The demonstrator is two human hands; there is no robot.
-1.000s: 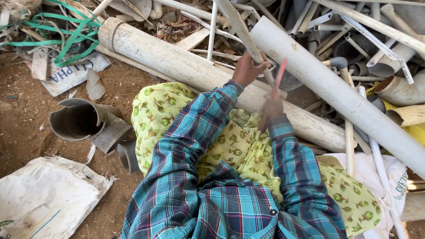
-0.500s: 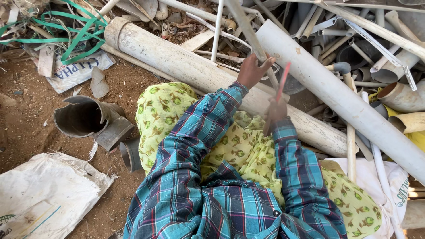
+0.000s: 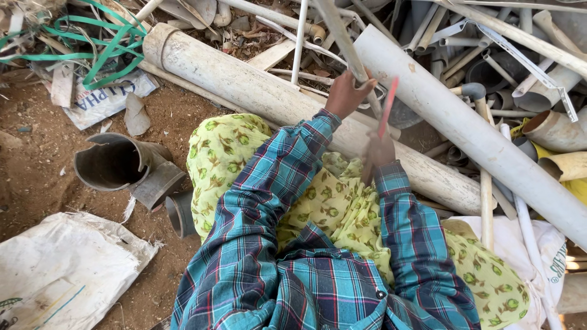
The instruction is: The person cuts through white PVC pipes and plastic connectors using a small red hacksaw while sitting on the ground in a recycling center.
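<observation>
A: Head view, quick pass. Left hand [image 3: 346, 93] is clamped round a thin grey pipe [image 3: 335, 30] that slants up out of the heap. The grip sits low on the pipe, which runs up and away from the fingers.

B: Right hand?

A: Right hand [image 3: 379, 151] is closed round a red stick [image 3: 387, 107], thin and flat. The stick stands up from the fist, just beside the thin pipe, its tip near the left hand. It's blurred, so I can't tell what it is.

B: Textures, shapes?

A: Two big pipes lie behind the hands. The near pipe [image 3: 244, 76] is dusty, off-white and round, with a socket end at the left; it runs under both wrists. The far pipe [image 3: 477, 134] is smoother and pale grey, and slants down to the right. The heap behind is thin tubes and elbows, mostly grey and cream.

B: The rest?

A: Sleeves are blue plaid, the lap cloth [image 3: 226, 153] is yellow-green and floral. A dark pipe fitting [image 3: 119, 165], open-mouthed, lies on the brown dirt to the left. A white woven sack [image 3: 61, 269] sits at lower left, green strapping [image 3: 104, 46] at upper left.
</observation>
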